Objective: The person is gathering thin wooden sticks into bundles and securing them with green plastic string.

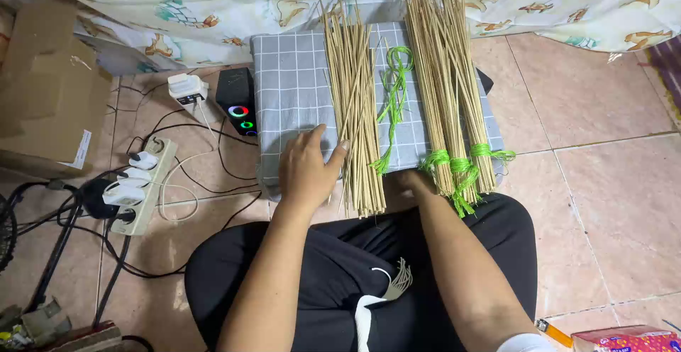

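Left hand (306, 170) is laid flat, grip apart, fingertips touching loose sticks (355, 104) on the grey checked cushion (291, 82). Right hand (413, 180) is tucked under the stick ends; its grip cannot be told. Green strings (394, 90) lie beside tied bundles (450, 82).

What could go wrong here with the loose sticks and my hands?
1. The loose sticks overhang the near edge of the cushion, so a nudge from the left hand could spill them.
2. The right hand is mostly hidden under the sticks, so the ends might poke it.
3. The green string could tangle in the sticks.
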